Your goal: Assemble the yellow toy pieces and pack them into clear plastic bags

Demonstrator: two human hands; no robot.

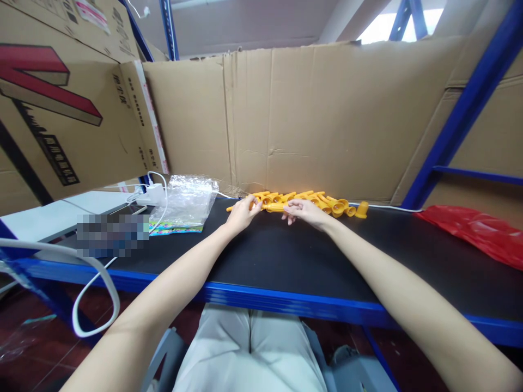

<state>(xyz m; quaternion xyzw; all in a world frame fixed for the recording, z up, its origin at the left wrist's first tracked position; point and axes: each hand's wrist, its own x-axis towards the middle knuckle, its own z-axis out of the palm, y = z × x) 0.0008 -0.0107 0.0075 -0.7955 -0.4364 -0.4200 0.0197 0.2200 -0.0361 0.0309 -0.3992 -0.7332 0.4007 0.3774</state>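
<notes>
My left hand (243,212) is closed in a pinch at the left end of a long yellow plastic piece (275,207), near the back of the black tabletop. At the other end of that piece, the thumb and fingers of my right hand (305,213) pinch it too. Right behind both hands lies a row of similar yellow plastic horn-shaped pieces (337,208), some with round cup-like openings facing me. One yellow cup-shaped end (362,209) stands at the row's right end. The fingers partly hide the held piece.
A cardboard wall (318,120) rises behind the row. Left of my hands are a clear plastic bag (190,198), a white power adapter (154,194) with cables and a blurred-out item (113,235). Red plastic (474,228) lies at right. A blue rail (286,299) edges the table (278,261).
</notes>
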